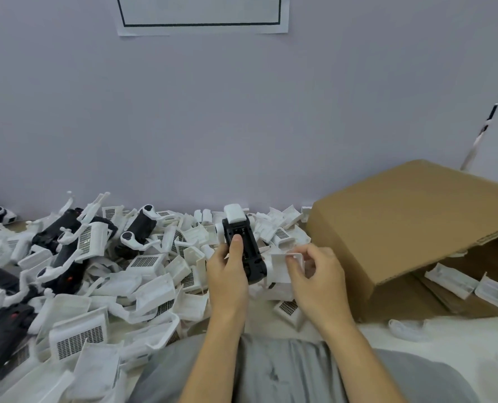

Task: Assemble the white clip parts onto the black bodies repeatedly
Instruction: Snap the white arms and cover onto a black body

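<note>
Cardboard box (pixel 410 216) tipped, white clip parts (pixel 451 282) inside

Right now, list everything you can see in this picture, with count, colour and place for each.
black plastic body with white end caps: one, black and white, held up at centre.
white plastic clip part: one, white, at the body's near right end.
loose white plastic clip parts: too many to count, white, piled on the floor left and centre.
other black bodies: several, black, in the pile at left.
brown cardboard box: one, brown, on its side at right, a few white parts inside.
white paper sheet with black border: one, on the wall at top.
grey trousers: grey, bottom centre.
left hand: grips the body.
right hand: pinches the clip part.
</note>
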